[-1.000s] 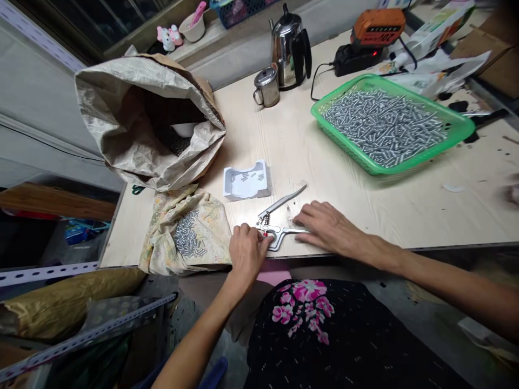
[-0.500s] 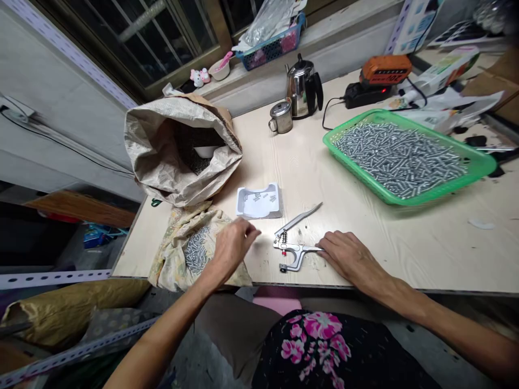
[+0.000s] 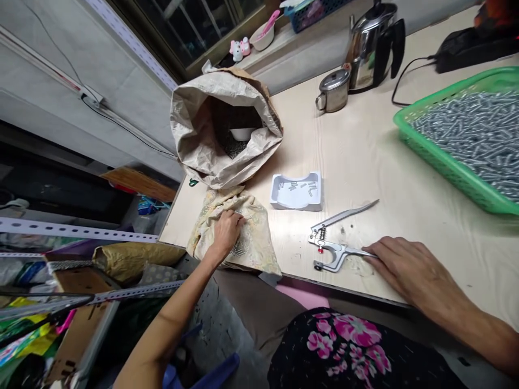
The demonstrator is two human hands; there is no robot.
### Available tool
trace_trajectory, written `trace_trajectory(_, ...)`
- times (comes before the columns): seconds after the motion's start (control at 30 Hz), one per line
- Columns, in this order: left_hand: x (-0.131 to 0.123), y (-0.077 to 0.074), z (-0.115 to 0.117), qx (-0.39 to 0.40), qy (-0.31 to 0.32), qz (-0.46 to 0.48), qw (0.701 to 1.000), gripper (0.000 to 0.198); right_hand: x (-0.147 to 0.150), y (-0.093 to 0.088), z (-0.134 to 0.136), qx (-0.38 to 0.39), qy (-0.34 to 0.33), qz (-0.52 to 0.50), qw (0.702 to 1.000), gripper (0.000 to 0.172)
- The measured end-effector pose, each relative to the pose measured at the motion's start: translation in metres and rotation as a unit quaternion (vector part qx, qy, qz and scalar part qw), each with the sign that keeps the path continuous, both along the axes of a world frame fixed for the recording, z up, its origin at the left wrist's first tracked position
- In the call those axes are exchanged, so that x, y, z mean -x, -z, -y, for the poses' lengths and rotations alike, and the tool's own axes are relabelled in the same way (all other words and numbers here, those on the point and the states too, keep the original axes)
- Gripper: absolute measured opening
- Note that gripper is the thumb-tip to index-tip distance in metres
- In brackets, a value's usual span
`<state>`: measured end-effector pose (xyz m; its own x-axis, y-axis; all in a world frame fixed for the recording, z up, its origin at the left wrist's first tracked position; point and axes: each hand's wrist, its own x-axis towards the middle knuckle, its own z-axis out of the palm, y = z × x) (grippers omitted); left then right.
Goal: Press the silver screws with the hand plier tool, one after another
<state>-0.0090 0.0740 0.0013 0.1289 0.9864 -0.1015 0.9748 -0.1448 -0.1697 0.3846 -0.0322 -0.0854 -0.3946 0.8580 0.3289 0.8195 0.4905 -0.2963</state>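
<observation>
My left hand [image 3: 227, 231] rests on a patterned cloth [image 3: 255, 243] at the table's near left corner, its fingers curled down into a pile of small metal pins [image 3: 242, 247] lying on the cloth. What the fingers grip is hidden. My right hand [image 3: 407, 265] lies flat on the table, its fingertips on the lower handle of a silver plier-like press tool [image 3: 336, 246] with a small spring and a red dot. A small white tray [image 3: 298, 192] with a few pins sits just behind the tool.
A large open paper sack [image 3: 221, 132] with a white scoop inside stands behind the cloth. A green basket [image 3: 441, 159] full of metal pins is at the right. A steel mug [image 3: 333, 91] and kettle [image 3: 375, 40] stand at the back. Boxes and slotted metal rails lie beside the table on the left.
My left hand left the tool's head and moved left onto the cloth with the pins. My right hand stayed on the tool's handle. The view swung left.
</observation>
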Motion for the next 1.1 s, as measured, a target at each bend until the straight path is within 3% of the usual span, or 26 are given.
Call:
trace_trajectory(0.1, -0.004, 0.012, -0.009, 0.000, 0.063, -0.014, 0.998, 0.028, 0.001, -0.001, 0.000, 0.000, 0.005, 0.009, 1.000, 0.021)
trace_trajectory(0.2, -0.006, 0.014, -0.018, 0.007, 0.090, -0.018, 0.996, 0.027, 0.003, -0.006, 0.000, 0.001, 0.009, 0.011, 1.000, 0.019)
trace_trajectory(0.27, -0.010, 0.010, -0.016, -0.016, 0.090, 0.027, 0.995, 0.024, 0.005, -0.009, -0.001, 0.005, 0.012, 0.012, 1.000, 0.017)
trace_trajectory(0.33, -0.023, 0.006, -0.007, -0.036, 0.070, 0.135, 0.988, 0.019, 0.006, -0.014, -0.002, 0.012, 0.013, 0.016, 1.000, 0.016)
trace_trajectory(0.4, -0.046, 0.003, 0.011, 0.004, 0.021, 0.287, 0.958, 0.015, 0.006, -0.019, -0.003, 0.021, 0.012, 0.021, 0.999, 0.016)
trace_trajectory(0.47, -0.074, 0.005, 0.032, 0.118, -0.039, 0.417, 0.900, 0.019, 0.007, -0.023, -0.004, 0.026, 0.013, 0.028, 0.999, 0.017)
trace_trajectory(0.53, -0.101, 0.011, 0.050, 0.199, -0.084, 0.490, 0.844, 0.024, 0.007, -0.026, -0.005, 0.026, 0.015, 0.040, 0.999, 0.019)
trace_trajectory(0.6, -0.121, 0.020, 0.062, 0.216, -0.107, 0.523, 0.818, 0.027, 0.007, -0.027, -0.006, 0.029, 0.016, 0.051, 0.998, 0.021)
trace_trajectory(0.73, -0.137, 0.032, 0.067, 0.198, -0.108, 0.522, 0.823, 0.024, 0.007, -0.030, -0.006, 0.042, 0.016, 0.048, 0.998, 0.021)
trace_trajectory(1.1, -0.140, 0.034, 0.063, 0.200, -0.072, 0.453, 0.866, 0.023, 0.007, -0.031, -0.006, 0.051, 0.023, 0.028, 0.998, 0.022)
